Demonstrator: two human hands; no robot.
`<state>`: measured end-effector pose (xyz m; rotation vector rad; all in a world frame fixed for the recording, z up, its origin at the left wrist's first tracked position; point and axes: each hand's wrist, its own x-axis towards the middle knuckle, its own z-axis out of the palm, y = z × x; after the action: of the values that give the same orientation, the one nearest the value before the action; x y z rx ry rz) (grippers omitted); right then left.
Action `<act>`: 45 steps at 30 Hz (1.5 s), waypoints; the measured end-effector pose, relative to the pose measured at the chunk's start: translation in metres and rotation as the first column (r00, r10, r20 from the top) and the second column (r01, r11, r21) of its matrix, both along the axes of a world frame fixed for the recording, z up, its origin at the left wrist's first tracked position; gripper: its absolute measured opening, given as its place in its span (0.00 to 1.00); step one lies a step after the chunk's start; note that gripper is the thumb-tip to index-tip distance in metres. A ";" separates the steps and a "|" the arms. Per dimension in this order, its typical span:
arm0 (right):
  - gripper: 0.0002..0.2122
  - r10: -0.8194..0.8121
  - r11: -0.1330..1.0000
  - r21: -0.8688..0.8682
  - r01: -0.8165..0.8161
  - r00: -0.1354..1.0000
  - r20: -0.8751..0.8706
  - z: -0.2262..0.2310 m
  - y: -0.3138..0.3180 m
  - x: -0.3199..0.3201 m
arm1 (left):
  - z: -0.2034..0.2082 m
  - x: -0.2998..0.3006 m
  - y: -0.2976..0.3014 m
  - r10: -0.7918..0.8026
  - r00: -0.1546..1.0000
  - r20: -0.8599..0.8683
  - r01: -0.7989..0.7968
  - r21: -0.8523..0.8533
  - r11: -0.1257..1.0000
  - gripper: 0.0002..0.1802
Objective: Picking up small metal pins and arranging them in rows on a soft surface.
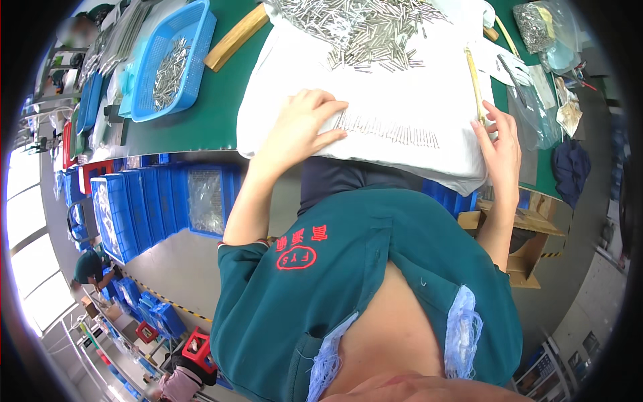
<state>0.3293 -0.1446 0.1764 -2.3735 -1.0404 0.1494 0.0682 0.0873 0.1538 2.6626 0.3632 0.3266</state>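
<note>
On the white cloth (408, 90), the spread left grip (301, 124) seemingly evens lined-up pins (395, 131); the right grip (499, 144) pinches a yellow stick (473, 77).

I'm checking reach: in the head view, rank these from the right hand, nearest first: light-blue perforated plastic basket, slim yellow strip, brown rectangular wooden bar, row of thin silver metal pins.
1. Slim yellow strip: lower end at the right hand.
2. Row of silver pins: left, on white cloth.
3. Brown wooden bar: farther left.
4. Light-blue basket: far left.
</note>
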 end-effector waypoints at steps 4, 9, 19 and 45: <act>0.19 -0.020 0.994 -0.102 0.028 0.996 0.082 -0.013 -0.004 0.007 | -0.001 0.014 -0.013 -0.056 0.998 -0.009 0.056 0.006 0.998 0.23; 0.18 -0.077 0.983 -0.160 0.091 0.993 0.087 -0.022 -0.004 0.011 | -0.004 0.010 -0.009 -0.037 0.999 0.016 0.037 -0.020 0.999 0.21; 0.14 -0.109 0.985 -0.128 0.116 0.992 0.060 -0.024 -0.002 0.024 | 0.000 -0.007 -0.003 0.088 0.995 -0.037 -0.089 -0.035 0.995 0.15; 0.10 0.606 0.783 0.134 -0.608 0.793 0.056 -0.006 0.032 -0.035 | 0.000 -0.003 0.000 0.194 0.968 0.159 -0.110 -0.427 0.897 0.19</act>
<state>0.2940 -0.1128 0.1708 -1.8270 -1.7338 0.2831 0.0655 0.0873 0.1536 2.1661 0.5169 0.4986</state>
